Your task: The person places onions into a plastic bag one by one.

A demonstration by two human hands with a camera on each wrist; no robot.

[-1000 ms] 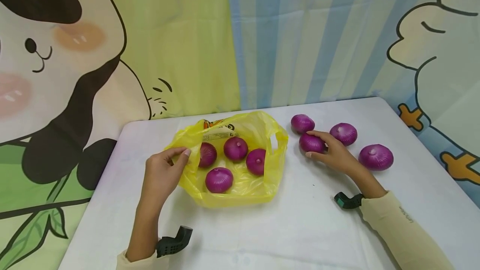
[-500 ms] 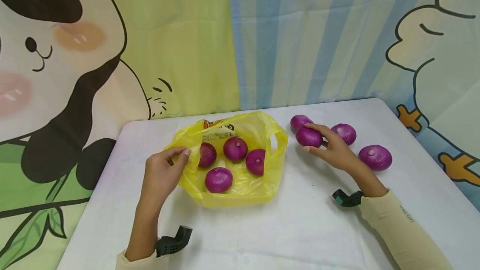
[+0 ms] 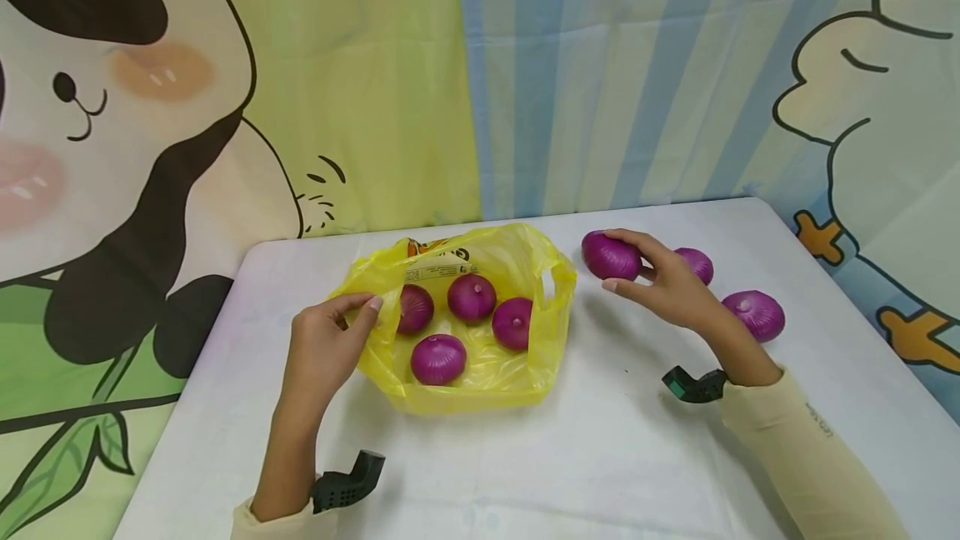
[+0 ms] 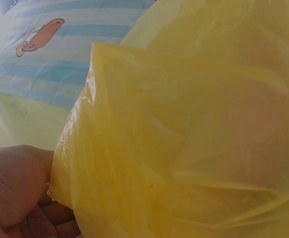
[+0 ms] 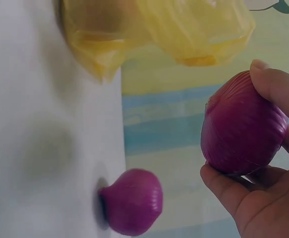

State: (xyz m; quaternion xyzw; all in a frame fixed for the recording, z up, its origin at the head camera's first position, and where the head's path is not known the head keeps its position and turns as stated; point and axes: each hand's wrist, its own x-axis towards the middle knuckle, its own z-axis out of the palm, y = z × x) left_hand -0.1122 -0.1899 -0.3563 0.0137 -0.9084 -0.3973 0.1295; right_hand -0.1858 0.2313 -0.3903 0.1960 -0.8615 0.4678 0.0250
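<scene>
The left hand pinches the edge of a yellow bag between thumb and forefinger; the bag's open mouth spreads to the right of those fingertips. Four onions show inside it. The left onion sits just beside the left fingertips, partly covered by the plastic. The front onion lies right of them and nearer the person, the back onion farther right of them, and the right onion farthest from those fingers (its outer side is hidden by the bag).

The right hand grips a held onion, thumb on one side and fingers on the other, clear of the white table. The bag is left of these fingers, apart from them. To their right, a loose onion is partly hidden behind the hand, and another onion lies beside the right wrist. A painted curtain hangs beyond both hands' fingers.
</scene>
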